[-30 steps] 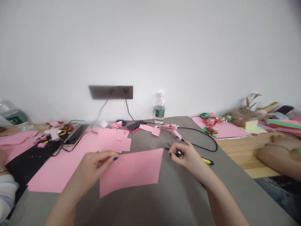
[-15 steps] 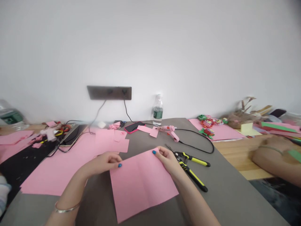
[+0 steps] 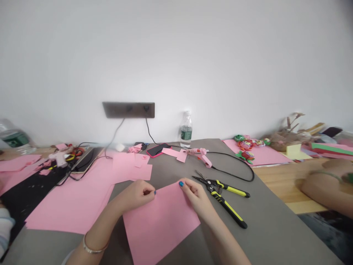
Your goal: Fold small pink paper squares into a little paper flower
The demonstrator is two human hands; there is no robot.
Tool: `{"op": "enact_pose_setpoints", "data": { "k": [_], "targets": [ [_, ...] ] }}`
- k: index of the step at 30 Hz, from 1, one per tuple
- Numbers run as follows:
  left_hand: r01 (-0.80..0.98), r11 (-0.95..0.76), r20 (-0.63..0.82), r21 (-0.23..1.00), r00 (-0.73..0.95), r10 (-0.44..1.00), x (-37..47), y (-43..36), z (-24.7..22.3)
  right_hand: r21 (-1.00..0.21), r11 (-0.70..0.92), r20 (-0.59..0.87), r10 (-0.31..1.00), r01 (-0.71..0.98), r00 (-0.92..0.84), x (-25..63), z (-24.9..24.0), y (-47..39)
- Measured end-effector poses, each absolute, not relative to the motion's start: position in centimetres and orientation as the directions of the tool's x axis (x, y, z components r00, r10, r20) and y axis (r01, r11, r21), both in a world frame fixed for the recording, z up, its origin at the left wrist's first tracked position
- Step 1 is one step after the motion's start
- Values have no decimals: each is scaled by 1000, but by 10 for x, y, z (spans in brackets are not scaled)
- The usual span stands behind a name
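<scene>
A sheet of pink paper (image 3: 162, 224) hangs tilted between my two hands above the grey table. My left hand (image 3: 136, 197) is closed, pinching its upper edge left of the middle. With thumb on top, my right hand (image 3: 194, 193) grips the upper right corner, fingers curled behind. Just right of that hand lie pliers (image 3: 220, 197) with yellow and black handles, jaws spread. Beyond the hands rests a pink glue gun (image 3: 202, 156) on its side, beside small pink paper pieces (image 3: 176, 154).
Larger pink sheets (image 3: 68, 206) cover the table's left part. A phone (image 3: 158, 150) and a water bottle (image 3: 186, 130) stand near the wall. Colourful paper flowers (image 3: 245, 145) lie on a pink sheet at right. Another person's arm (image 3: 325, 187) reaches in at far right.
My left hand has moved right along the paper's upper edge, closer to my right hand. The sheet has shifted slightly left and down, and the crease down its middle no longer shows.
</scene>
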State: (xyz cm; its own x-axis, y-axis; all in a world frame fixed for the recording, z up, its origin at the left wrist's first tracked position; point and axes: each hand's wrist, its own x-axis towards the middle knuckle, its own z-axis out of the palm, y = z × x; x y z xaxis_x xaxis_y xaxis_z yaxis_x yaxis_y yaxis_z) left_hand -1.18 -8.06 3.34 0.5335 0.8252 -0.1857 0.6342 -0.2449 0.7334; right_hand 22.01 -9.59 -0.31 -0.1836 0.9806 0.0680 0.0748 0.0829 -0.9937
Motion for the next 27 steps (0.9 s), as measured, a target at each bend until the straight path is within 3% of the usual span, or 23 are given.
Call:
{"op": "enact_pose_setpoints", "data": {
  "k": [6,10,14,17,20,23,25,27],
  "targets": [
    [634,-238,-153,736,498,854,-27,-88,27,-992,85,76,993,96,-89,237,-5,-99],
    [621,-154,-216,769,478,852,-47,-92,28,-991,68,65,997,117,-34,263,-11,-95],
    [623,-88,-161,777,332,929,-71,-92,19,-994,60,68,993,87,98,287,-10,-93],
    [461,-13,-90,887,201,975,-74,-90,5,-996,49,53,997,69,56,290,-4,-95],
    [225,152,-188,962,150,971,-61,-91,-5,-993,78,78,997,87,-6,280,1,-97],
    [85,306,-317,948,320,893,-47,-97,0,-992,92,84,992,83,-96,268,-2,-100],
    [103,441,-427,891,520,740,-42,-102,10,-997,79,76,989,25,-124,263,-7,-102],
    [130,495,-447,859,660,603,-42,-105,19,-996,85,83,986,5,-143,261,-12,-105]
  ]
}}
